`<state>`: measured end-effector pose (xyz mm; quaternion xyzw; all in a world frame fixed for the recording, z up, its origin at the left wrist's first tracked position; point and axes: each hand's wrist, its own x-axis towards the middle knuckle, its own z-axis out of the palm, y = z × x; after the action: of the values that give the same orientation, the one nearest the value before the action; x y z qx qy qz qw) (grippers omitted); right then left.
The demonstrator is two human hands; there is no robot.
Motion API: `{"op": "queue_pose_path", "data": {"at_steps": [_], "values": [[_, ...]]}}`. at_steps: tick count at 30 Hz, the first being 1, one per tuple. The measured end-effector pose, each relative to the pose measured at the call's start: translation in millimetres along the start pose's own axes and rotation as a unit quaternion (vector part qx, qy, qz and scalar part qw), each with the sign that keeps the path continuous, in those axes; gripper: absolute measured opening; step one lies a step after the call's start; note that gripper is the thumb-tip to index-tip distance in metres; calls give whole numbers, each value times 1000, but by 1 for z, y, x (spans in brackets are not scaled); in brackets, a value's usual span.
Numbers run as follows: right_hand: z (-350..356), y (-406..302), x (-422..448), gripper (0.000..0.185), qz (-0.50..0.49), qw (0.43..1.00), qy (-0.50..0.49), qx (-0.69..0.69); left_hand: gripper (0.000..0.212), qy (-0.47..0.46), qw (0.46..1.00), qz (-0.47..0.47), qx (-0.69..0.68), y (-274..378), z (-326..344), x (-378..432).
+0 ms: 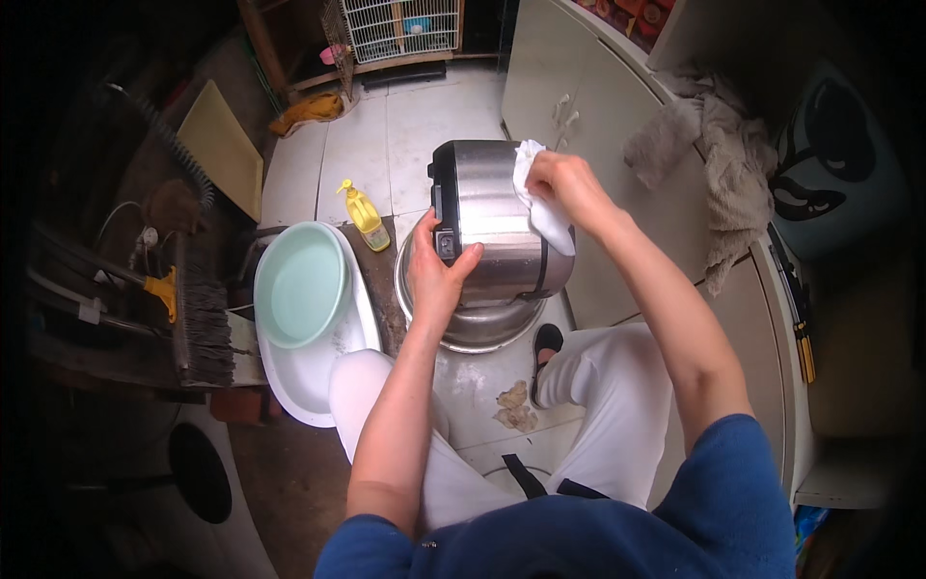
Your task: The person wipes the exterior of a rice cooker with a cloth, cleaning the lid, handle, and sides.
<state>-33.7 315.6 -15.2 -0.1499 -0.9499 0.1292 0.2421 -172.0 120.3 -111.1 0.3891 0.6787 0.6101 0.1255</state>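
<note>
A rice cooker [492,210] with a brushed steel body and black trim lies tilted on its side over a round metal basin [492,329]. My left hand [436,279] holds its black end, thumb on the steel and fingers along the edge near a power inlet [445,246]. In my right hand [568,188] a white cloth [539,206] is bunched and pressed against the far right part of the steel body. The cooker hides much of the basin.
Left of the basin, a pale green basin [300,282] sits in a white tub [311,391]. A yellow pump bottle [367,217] stands behind them. White cabinets [615,152] border the right, with grey towels [734,174] over the top. A broom [202,326] is at left.
</note>
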Motion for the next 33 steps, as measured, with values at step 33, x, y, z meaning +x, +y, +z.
{"op": "queue_pose_path", "data": {"at_steps": [33], "values": [[-93,-90,-166,20,207,945,201,153,69,-9,998,-8,-58,-6,14,0]]}}
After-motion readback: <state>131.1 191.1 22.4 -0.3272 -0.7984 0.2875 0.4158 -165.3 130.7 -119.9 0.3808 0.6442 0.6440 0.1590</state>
